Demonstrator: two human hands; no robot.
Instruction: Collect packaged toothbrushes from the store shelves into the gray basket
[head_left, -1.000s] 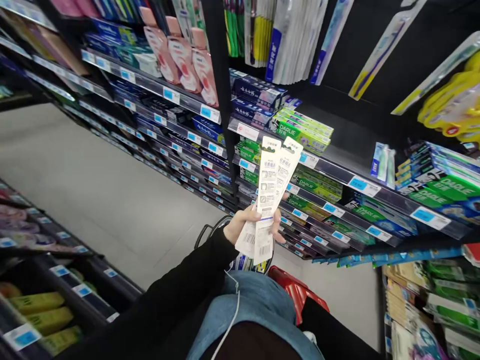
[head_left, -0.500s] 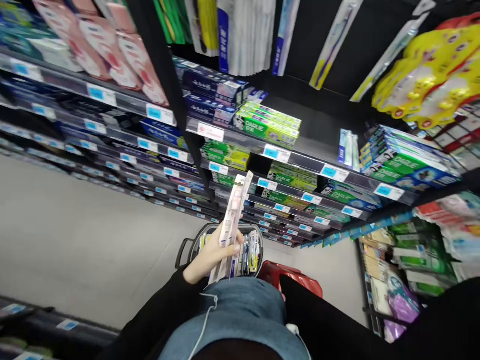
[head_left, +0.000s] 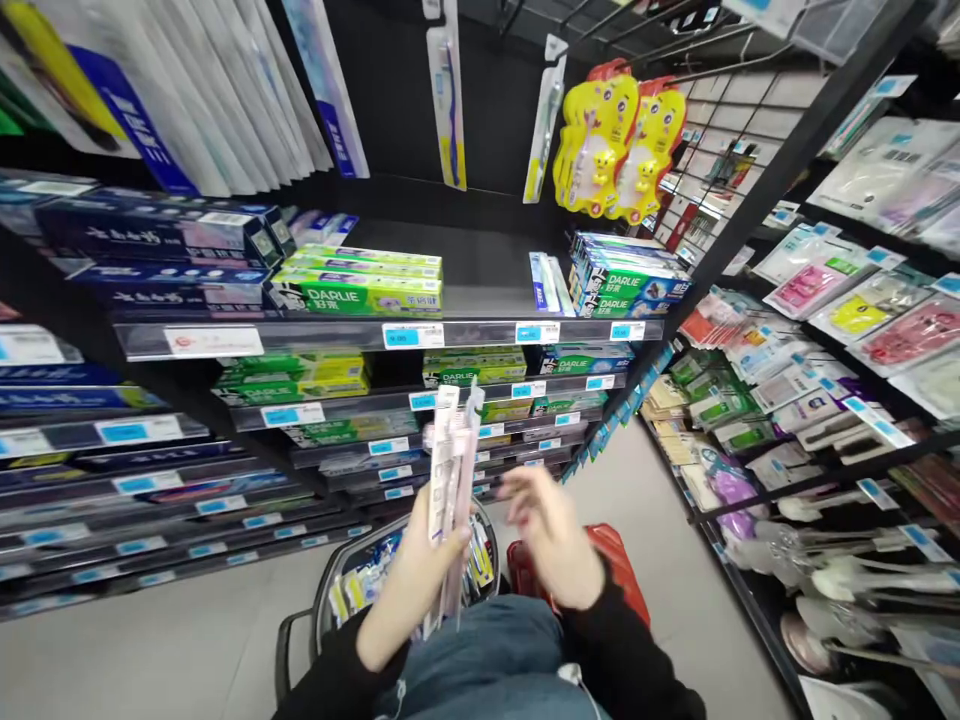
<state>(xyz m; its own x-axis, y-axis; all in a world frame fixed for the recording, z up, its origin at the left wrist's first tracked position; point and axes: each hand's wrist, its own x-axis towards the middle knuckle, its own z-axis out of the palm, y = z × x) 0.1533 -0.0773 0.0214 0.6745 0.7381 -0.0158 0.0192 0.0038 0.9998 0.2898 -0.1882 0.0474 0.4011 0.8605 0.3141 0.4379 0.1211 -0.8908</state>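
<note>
My left hand [head_left: 424, 555] is closed round a few packaged toothbrushes [head_left: 453, 470], held upright in front of my lap. Just to their right is my right hand [head_left: 549, 530], smeared a little by motion; its fingers are apart and bent, with nothing visible in them. Below the left hand stands a dark basket [head_left: 324, 590] with more packaged toothbrushes [head_left: 360, 585] in it. The left forearm and the held packs hide part of the basket.
Green toothpaste boxes [head_left: 360, 290] and dark blue boxes [head_left: 150, 240] sit on the shelves ahead. Toothbrushes [head_left: 448, 100] and yellow duck-shaped packs [head_left: 600, 150] hang above. A red basket [head_left: 619, 570] stands on the floor at right. Another rack [head_left: 825, 450] lines the right side.
The view has swung to the right and levelled against the shelf. My right hand has come up into view beside the toothbrushes. My left hand still grips them.
</note>
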